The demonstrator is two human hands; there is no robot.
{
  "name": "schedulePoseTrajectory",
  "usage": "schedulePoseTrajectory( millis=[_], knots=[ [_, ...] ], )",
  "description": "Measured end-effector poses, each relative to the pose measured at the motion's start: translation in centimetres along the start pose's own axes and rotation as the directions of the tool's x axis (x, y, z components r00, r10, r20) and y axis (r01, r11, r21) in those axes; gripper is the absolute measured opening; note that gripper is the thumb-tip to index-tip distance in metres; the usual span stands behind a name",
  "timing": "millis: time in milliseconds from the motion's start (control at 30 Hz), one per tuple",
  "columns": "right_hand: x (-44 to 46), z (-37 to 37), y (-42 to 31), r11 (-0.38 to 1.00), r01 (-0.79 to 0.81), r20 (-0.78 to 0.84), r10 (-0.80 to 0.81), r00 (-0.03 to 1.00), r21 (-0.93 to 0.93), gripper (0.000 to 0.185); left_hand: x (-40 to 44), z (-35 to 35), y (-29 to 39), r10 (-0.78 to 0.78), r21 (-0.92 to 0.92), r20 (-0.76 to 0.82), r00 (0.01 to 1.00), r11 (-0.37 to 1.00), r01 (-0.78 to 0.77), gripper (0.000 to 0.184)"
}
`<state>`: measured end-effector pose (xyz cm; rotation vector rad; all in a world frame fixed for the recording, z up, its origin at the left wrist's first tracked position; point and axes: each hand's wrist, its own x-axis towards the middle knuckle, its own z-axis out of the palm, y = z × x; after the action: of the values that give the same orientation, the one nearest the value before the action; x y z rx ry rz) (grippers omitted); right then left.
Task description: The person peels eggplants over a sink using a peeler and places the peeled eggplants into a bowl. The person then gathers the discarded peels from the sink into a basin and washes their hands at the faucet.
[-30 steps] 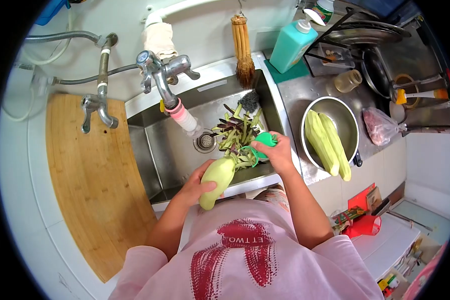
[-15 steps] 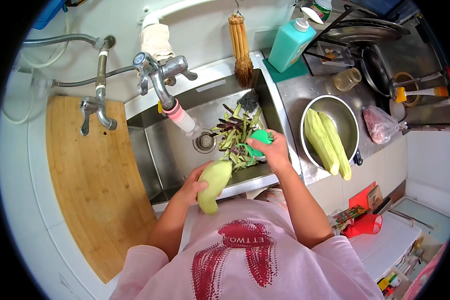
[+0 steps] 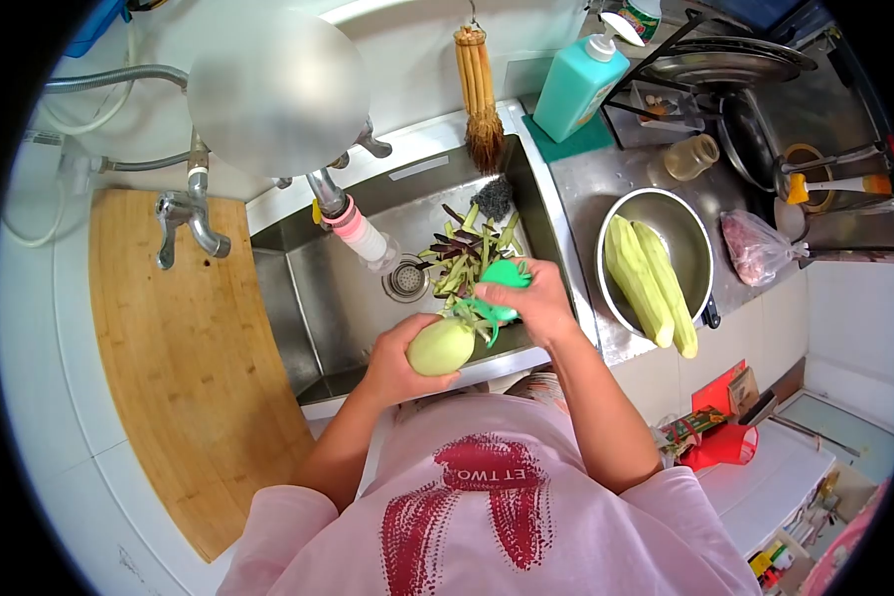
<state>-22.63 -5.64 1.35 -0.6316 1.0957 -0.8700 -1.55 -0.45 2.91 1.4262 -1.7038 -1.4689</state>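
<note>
My left hand (image 3: 395,360) grips a peeled pale-green eggplant (image 3: 441,348) over the sink's front edge, its stem end turned toward the right. In my right hand (image 3: 544,303) is a green peeler (image 3: 503,290), held against or very close to the stem end; exact contact cannot be made out. Below them, purple and green peelings (image 3: 461,253) lie heaped in the steel sink (image 3: 313,298), beside the drain (image 3: 406,280). Two long peeled eggplants (image 3: 638,278) rest in a metal bowl (image 3: 709,260) right of the sink, their ends sticking out over the rim.
A wooden board (image 3: 184,368) lies left of the sink. The faucet's pink-and-white spout (image 3: 358,233) hangs over the basin. A blurred grey disc (image 3: 278,94) covers the faucet's top. At right are a teal pump bottle (image 3: 579,87), a glass jar (image 3: 690,157) and a bagged item (image 3: 755,245).
My left hand has raised and turned the eggplant, bringing its stem end up to the peeler. The right hand shifted slightly left. A blurred grey disc appeared at upper left.
</note>
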Motion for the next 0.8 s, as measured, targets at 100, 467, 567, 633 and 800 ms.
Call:
schedulePoseTrajectory(
  millis=[100,467,567,633,800],
  knots=[
    [0.4,-1.6,0.2,0.991,0.012,-0.091,-0.025,0.996,-0.134,0.019,-0.2,0.3,-0.6,0.117,0.028,-0.067,0.991,0.993,-0.115,0.055],
    [-0.1,-0.1,1.3,0.998,-0.058,-0.091,0.060,0.994,0.024,0.023,0.6,1.0,-0.3,0.470,0.575,-0.106,0.876,0.748,-0.332,0.054],
    [0.3,-2.2,1.6,0.992,-0.106,-0.187,0.092,0.978,-0.065,0.023,0.0,1.5,-0.5,0.515,0.515,-0.185,0.837,0.776,-0.364,0.052],
    [0.0,-3.0,2.0,0.990,-0.143,-0.156,0.144,0.977,0.015,0.017,-0.2,1.7,-1.1,0.567,0.529,-0.217,0.795,0.752,-0.392,0.050],
    [0.0,-2.4,2.1,0.679,0.016,-0.175,-0.212,0.961,-0.734,0.016,0.1,2.0,-1.3,0.666,0.531,-0.237,0.707,0.698,-0.480,0.045]
  ],
)
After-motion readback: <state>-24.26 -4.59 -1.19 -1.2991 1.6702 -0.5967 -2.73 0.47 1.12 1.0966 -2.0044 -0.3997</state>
